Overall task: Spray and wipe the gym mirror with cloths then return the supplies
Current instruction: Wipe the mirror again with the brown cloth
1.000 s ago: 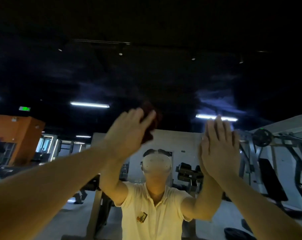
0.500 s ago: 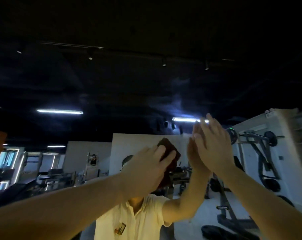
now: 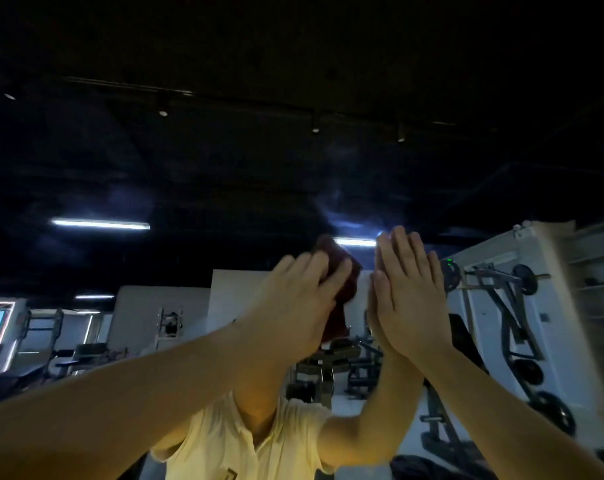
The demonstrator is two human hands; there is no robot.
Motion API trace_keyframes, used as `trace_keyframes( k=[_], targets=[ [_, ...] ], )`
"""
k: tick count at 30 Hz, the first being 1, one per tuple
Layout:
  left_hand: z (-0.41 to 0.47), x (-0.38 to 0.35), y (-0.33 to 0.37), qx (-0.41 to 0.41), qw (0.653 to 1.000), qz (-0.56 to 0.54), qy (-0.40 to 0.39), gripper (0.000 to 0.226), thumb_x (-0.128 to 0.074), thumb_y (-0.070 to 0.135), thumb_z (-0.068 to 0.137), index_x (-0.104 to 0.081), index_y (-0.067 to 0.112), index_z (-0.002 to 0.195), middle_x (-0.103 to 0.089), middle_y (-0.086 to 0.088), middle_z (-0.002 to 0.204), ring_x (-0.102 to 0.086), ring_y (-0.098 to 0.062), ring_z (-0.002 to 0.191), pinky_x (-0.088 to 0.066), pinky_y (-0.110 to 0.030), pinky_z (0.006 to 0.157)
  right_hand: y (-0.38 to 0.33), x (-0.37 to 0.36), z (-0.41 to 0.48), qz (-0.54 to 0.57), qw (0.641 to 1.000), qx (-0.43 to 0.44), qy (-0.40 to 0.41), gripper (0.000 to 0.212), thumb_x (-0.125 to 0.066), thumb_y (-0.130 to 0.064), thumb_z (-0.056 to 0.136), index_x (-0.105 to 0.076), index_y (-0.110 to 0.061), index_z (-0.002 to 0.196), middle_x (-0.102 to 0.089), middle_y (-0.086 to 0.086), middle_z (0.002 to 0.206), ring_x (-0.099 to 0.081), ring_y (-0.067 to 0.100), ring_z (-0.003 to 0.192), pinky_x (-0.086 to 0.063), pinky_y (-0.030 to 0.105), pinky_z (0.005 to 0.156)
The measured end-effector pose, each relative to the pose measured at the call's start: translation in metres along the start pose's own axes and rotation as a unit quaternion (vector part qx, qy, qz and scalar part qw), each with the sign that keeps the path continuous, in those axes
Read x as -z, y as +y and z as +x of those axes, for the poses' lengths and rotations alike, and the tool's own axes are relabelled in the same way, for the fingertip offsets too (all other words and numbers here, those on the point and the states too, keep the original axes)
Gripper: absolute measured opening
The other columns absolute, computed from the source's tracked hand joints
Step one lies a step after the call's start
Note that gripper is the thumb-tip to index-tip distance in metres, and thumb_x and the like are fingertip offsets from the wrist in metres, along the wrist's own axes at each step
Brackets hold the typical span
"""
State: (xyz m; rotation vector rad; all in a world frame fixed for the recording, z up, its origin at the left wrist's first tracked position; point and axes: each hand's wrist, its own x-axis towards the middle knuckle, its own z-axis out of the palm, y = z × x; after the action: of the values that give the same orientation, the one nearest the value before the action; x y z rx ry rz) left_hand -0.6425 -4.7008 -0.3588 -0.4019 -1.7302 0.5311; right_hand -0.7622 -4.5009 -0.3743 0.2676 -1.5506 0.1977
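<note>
- White shelving (image 3: 593,271) at the right edge is the only storage in view; one shelf carries a few small dark items, too blurred to identify.
- Mirror (image 3: 189,150) fills almost the whole view and reflects a dim gym. A bluish haze lies on the glass just above the hands.
- Cloth (image 3: 340,271), dark red, is held against the mirror near the centre of the view, under the left hand. Part of it shows above and to the right of the fingers, and a strip hangs below.
- Left hand (image 3: 293,306): fingers laid over the cloth, only slightly bent, pressing it to the glass. The thumb is hidden, so any pinch cannot be confirmed.
- Right hand (image 3: 408,299): flat, fingers straight and together, palm on the glass just beside the cloth, holding nothing.
- The reflected person's head is hidden behind the left forearm; a cream shirt (image 3: 241,441) shows below and is cut off by the bottom edge.
- Reflected weight machine (image 3: 501,313) stands at right. The equipment at left is too dark to make out.
</note>
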Motion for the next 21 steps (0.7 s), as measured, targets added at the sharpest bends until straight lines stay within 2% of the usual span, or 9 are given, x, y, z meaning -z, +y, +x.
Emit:
trace_keyframes(
  k=[2, 4, 6, 8, 11, 13, 17, 19, 21],
  targets=[
    [-0.012, 0.002, -0.003, -0.067, 0.997, 0.019, -0.016, 0.073, -0.042, 0.050, 0.105, -0.010, 0.024, 0.165, -0.035, -0.007, 0.140, -0.038, -0.019, 0.116, -0.032, -0.036, 0.101, 0.000, 0.003, -0.001, 0.006, 1.000, 0.000, -0.006, 0.059, -0.015, -0.040, 0.111, 0.001, -0.025, 0.166, 0.004, 0.001, 0.174, 0.007, 0.020, 0.160, -0.012, 0.054, 0.128],
    [0.006, 0.007, -0.022, -0.080, 0.992, 0.093, -0.024, 0.082, -0.045, 0.059, 0.102, -0.005, 0.025, 0.165, -0.033, -0.008, 0.143, -0.040, -0.022, 0.122, -0.032, -0.038, 0.106, -0.002, 0.004, -0.001, 0.006, 1.000, -0.007, -0.009, 0.060, -0.015, -0.039, 0.111, 0.002, -0.024, 0.166, 0.005, 0.001, 0.174, 0.008, 0.021, 0.160, -0.012, 0.054, 0.128],
    [0.040, 0.018, -0.048, -0.034, 0.991, 0.129, -0.012, 0.092, -0.051, 0.064, 0.098, -0.004, 0.022, 0.165, -0.032, -0.012, 0.149, -0.042, -0.025, 0.128, -0.031, -0.040, 0.111, -0.003, 0.008, 0.001, 0.007, 1.000, -0.008, -0.012, 0.059, -0.013, -0.040, 0.110, 0.001, -0.023, 0.166, 0.003, 0.003, 0.174, 0.007, 0.022, 0.160, -0.009, 0.053, 0.129],
    [0.080, 0.025, -0.071, 0.043, 0.989, 0.142, 0.000, 0.096, -0.061, 0.057, 0.095, -0.010, 0.016, 0.165, -0.032, -0.017, 0.154, -0.044, -0.031, 0.133, -0.031, -0.044, 0.115, -0.005, 0.011, 0.000, 0.009, 1.000, 0.001, -0.008, 0.060, -0.010, -0.041, 0.110, -0.002, -0.021, 0.165, 0.001, 0.005, 0.174, 0.005, 0.023, 0.160, -0.007, 0.052, 0.129],
    [0.126, 0.026, -0.072, 0.157, 0.981, 0.109, 0.017, 0.081, -0.054, 0.047, 0.102, -0.017, 0.010, 0.163, -0.032, -0.023, 0.156, -0.043, -0.037, 0.138, -0.031, -0.048, 0.117, -0.003, 0.011, -0.002, 0.019, 1.000, 0.009, -0.001, 0.060, -0.007, -0.043, 0.110, -0.001, -0.021, 0.166, 0.002, 0.005, 0.174, 0.006, 0.023, 0.160, -0.008, 0.052, 0.129],
    [0.134, 0.019, -0.055, 0.193, 0.976, 0.092, 0.043, 0.074, -0.048, 0.044, 0.105, -0.018, 0.009, 0.163, -0.036, -0.023, 0.153, -0.044, -0.037, 0.134, -0.033, -0.047, 0.114, -0.001, 0.010, -0.003, 0.033, 0.999, 0.015, -0.001, 0.060, -0.007, -0.043, 0.110, -0.003, -0.021, 0.166, 0.001, 0.005, 0.174, 0.005, 0.023, 0.160, -0.008, 0.052, 0.129],
    [0.077, 0.007, -0.006, 0.077, 0.994, 0.075, 0.026, 0.078, -0.035, 0.052, 0.101, -0.010, 0.015, 0.165, -0.035, -0.016, 0.149, -0.042, -0.029, 0.129, -0.031, -0.043, 0.111, -0.001, 0.017, -0.004, 0.057, 0.998, 0.022, 0.004, 0.057, -0.011, -0.039, 0.110, -0.012, -0.020, 0.164, -0.007, 0.005, 0.173, 0.001, 0.020, 0.160, -0.008, 0.050, 0.129],
    [0.023, 0.008, 0.008, -0.020, 0.999, 0.011, -0.034, 0.087, -0.048, 0.057, 0.098, -0.007, 0.020, 0.166, -0.031, -0.011, 0.147, -0.040, -0.024, 0.126, -0.032, -0.039, 0.110, -0.001, 0.023, -0.004, 0.076, 0.997, 0.016, 0.000, 0.056, -0.010, -0.039, 0.110, -0.014, -0.019, 0.162, -0.011, 0.004, 0.172, -0.001, 0.019, 0.160, -0.006, 0.046, 0.129],
    [-0.031, 0.000, 0.012, -0.120, 0.991, 0.004, -0.061, 0.101, -0.072, 0.058, 0.085, -0.019, 0.022, 0.164, -0.040, -0.008, 0.138, -0.047, -0.021, 0.118, -0.043, -0.038, 0.105, -0.004, 0.025, -0.005, 0.075, 0.997, 0.010, -0.007, 0.058, -0.007, -0.040, 0.110, -0.014, -0.017, 0.162, -0.011, 0.005, 0.172, -0.001, 0.019, 0.160, -0.004, 0.045, 0.129]
  ],
)
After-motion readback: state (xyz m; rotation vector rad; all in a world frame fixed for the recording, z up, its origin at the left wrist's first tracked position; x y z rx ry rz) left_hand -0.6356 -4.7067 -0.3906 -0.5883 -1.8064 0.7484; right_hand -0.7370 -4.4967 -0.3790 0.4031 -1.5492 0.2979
